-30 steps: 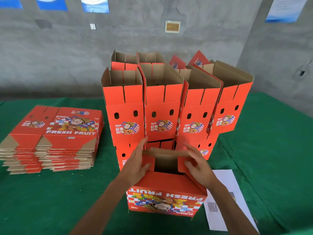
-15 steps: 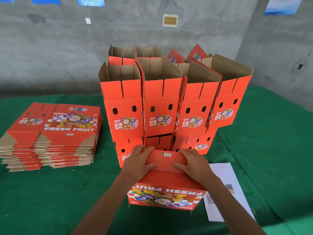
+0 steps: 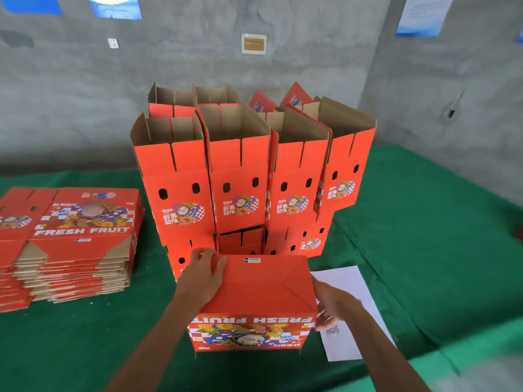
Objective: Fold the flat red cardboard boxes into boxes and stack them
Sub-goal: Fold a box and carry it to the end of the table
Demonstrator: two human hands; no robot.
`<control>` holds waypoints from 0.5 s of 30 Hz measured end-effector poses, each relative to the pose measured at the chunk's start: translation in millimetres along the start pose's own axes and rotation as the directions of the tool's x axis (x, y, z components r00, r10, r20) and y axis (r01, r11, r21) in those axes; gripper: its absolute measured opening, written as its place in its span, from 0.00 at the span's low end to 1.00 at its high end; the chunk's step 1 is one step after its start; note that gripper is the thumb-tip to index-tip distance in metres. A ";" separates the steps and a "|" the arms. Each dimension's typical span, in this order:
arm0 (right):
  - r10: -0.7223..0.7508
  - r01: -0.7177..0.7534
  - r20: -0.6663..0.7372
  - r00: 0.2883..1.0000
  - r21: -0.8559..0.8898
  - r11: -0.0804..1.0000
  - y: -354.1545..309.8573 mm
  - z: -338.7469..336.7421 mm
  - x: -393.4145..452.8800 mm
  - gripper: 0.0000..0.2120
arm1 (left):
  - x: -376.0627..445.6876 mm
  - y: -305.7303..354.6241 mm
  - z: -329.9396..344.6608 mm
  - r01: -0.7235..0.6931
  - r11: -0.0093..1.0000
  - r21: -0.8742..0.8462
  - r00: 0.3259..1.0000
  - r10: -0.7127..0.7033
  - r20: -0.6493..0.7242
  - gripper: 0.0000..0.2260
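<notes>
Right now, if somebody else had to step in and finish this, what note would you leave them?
Left hand rests flat on the upturned bottom of the box in front; right hand grips its right side.
That box's bottom flaps are closed; it stands upside down on the green table.
Done: folded boxes stacked behind, tops open.
Left: turn this one over, stack it, then fold the flat pile on the left.
</notes>
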State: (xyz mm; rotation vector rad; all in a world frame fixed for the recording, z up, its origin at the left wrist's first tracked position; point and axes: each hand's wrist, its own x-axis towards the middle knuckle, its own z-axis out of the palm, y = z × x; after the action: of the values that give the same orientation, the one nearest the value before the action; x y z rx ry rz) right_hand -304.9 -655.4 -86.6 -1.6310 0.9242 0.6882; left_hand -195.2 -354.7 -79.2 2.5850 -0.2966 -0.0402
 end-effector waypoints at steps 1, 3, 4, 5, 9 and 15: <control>0.031 -0.031 0.026 0.999 0.011 0.999 2.4 0.5 -1.0 0.36 | -0.2 0.8 1.5 -0.006 1.000 0.000 1.000 0.006 -0.008 0.18; 0.086 -0.084 0.076 0.993 -0.031 0.996 6.5 0.2 -2.3 0.30 | -1.6 1.6 4.9 -0.010 1.000 -0.002 1.000 0.010 -0.015 0.17; 0.115 -0.109 0.096 0.989 -0.063 0.992 8.1 1.7 -3.2 0.28 | -2.8 0.4 5.9 -0.008 1.000 -0.001 1.000 0.008 -0.019 0.17; 0.131 -0.124 0.115 0.985 -0.059 0.990 10.4 3.7 -4.4 0.27 | -3.8 -1.0 6.3 -0.005 1.000 0.000 1.000 0.005 -0.026 0.17; 0.035 -0.069 0.198 0.980 0.165 0.984 23.6 8.7 -6.3 0.33 | -9.0 0.1 4.7 0.016 0.999 -0.031 1.000 -0.017 -0.022 0.17; -0.181 0.143 0.158 0.971 0.226 0.964 35.8 5.1 -22.6 0.33 | -27.0 8.6 -8.6 0.016 0.990 -0.142 0.994 -0.031 -0.102 0.14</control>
State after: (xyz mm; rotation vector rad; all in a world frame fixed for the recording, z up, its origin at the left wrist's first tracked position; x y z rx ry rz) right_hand -347.0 -649.5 -87.8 -1.4126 0.7003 0.5889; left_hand -222.5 -351.6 -68.2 2.4407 -0.2163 0.0629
